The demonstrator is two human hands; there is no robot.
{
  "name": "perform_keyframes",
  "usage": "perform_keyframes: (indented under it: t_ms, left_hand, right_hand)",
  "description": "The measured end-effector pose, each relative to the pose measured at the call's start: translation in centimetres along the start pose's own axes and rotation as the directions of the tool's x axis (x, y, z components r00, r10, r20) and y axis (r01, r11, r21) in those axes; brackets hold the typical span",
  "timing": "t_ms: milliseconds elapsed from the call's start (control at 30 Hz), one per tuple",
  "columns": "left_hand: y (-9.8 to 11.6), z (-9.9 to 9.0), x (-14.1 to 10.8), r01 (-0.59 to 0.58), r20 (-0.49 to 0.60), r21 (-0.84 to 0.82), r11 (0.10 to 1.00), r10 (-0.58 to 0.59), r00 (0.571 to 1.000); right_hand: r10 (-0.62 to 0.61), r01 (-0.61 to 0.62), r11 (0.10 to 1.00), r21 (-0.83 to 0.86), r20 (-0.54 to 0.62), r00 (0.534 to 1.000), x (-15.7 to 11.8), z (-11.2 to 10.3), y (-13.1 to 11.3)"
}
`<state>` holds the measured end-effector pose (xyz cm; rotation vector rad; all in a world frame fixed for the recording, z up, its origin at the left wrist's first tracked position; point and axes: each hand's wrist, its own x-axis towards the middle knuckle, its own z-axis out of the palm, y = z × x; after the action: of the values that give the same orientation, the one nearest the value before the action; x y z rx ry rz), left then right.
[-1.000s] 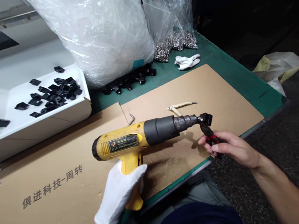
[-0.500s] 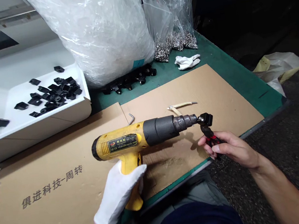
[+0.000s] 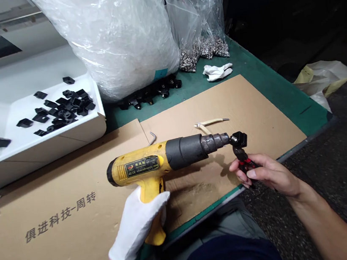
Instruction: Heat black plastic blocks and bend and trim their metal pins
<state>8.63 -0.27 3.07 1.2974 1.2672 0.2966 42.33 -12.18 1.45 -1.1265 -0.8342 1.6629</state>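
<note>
A white glove covers my left hand (image 3: 139, 220), which is wrapped round the handle of a yellow heat gun (image 3: 142, 164). The gun's stepped metal nozzle points right, close to a small black part (image 3: 239, 139) with a silvery piece on its left side. My bare right hand (image 3: 267, 173) grips red-and-black pliers (image 3: 245, 163), and their jaws hold the black part up in front of the nozzle. Both things are above the cardboard sheet (image 3: 109, 228).
A white bin (image 3: 66, 140) with several black parts stands left. Behind are a big plastic-wrapped bundle (image 3: 123, 38), bags of metal pieces (image 3: 188, 60) and a white glove (image 3: 218, 71). Cutters (image 3: 212, 122) and a hex key (image 3: 152, 138) lie beyond the heat gun.
The black part in the pliers has turned slightly, and my right hand has shifted a little. The heat gun and my left hand stay almost where they were.
</note>
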Motion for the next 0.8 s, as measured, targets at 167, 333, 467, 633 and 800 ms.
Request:
perform_keyframes:
  t_ms: [167,333,467,633,800]
  left_hand:
    - [-0.08,-0.01,-0.02,0.000,0.000,-0.008,1.000,0.000,1.000]
    - [0.03,-0.06,-0.01,-0.006,0.008,-0.024,1.000,0.006,1.000]
    - [0.01,-0.08,0.03,0.000,0.007,-0.031,1.000,0.001,1.000]
    - [-0.07,-0.16,0.01,0.000,0.017,-0.016,1.000,0.001,1.000]
    - [0.27,-0.10,-0.05,0.006,0.015,-0.016,1.000,-0.005,1.000]
  right_hand:
    - [-0.011,0.011,1.000,0.006,0.004,1.000,0.16,0.24,0.16]
    - [-0.010,0.010,1.000,0.004,0.013,1.000,0.28,0.32,0.25]
    - [-0.021,0.021,1.000,0.012,0.013,1.000,0.38,0.31,0.30]
    - [-0.027,0.027,1.000,0.015,0.020,0.999,0.46,0.37,0.31]
    - [-0.028,0.027,0.999,0.022,0.025,0.999,0.32,0.48,0.20]
